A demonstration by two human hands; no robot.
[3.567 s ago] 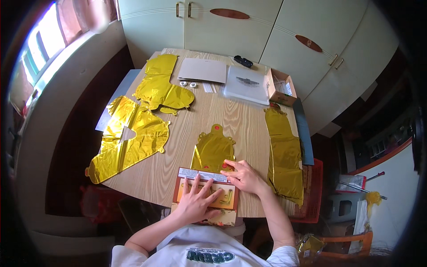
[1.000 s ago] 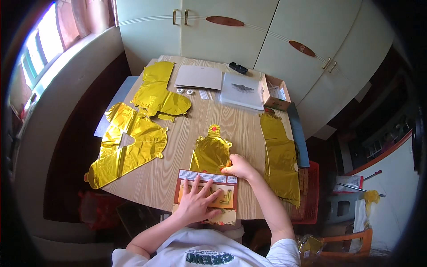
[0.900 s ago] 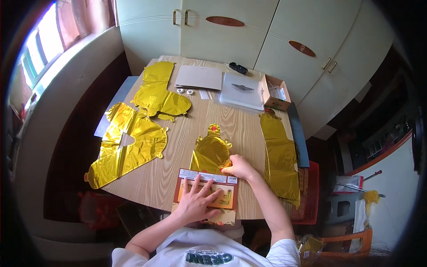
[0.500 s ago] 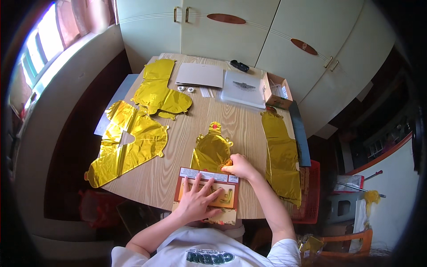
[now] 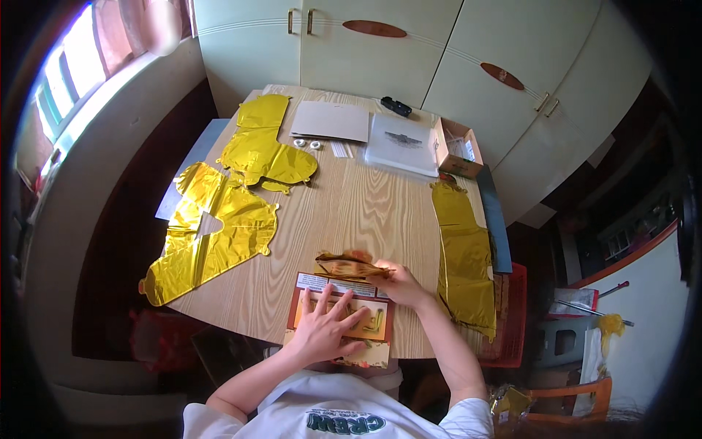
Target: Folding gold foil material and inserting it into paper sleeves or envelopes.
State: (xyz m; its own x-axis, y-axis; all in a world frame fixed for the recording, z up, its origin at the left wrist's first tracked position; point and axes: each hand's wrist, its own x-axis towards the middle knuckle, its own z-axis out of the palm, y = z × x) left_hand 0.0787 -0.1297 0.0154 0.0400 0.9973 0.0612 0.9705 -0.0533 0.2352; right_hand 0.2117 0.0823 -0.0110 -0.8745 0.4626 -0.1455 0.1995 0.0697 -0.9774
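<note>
My left hand (image 5: 327, 329) lies flat with spread fingers on a brown and orange printed cardboard package (image 5: 377, 325) at the table's near edge. Just beyond that package, my right hand (image 5: 401, 284) grips a folded gold foil balloon (image 5: 351, 266) by its right end. The foil is bunched up and seen edge-on, so its shape is hard to make out. On the left lie a flat gold foil balloon with a central hole (image 5: 227, 238) and, farther back, an L-shaped one (image 5: 263, 150). A long gold foil balloon (image 5: 466, 252) stretches along the right edge.
At the back are a light cardboard sheet (image 5: 330, 121), two small white rolls (image 5: 315, 145), clear plastic sleeves (image 5: 400, 148), a black object (image 5: 395, 106) and an open box (image 5: 458, 150). A red basket (image 5: 517, 314) stands beside the table's right edge; cabinets (image 5: 365, 55) rise behind.
The gold balloon in my right hand was lying flat beyond the package; now its far part is lifted and folded toward me. My left hand stays on the package.
</note>
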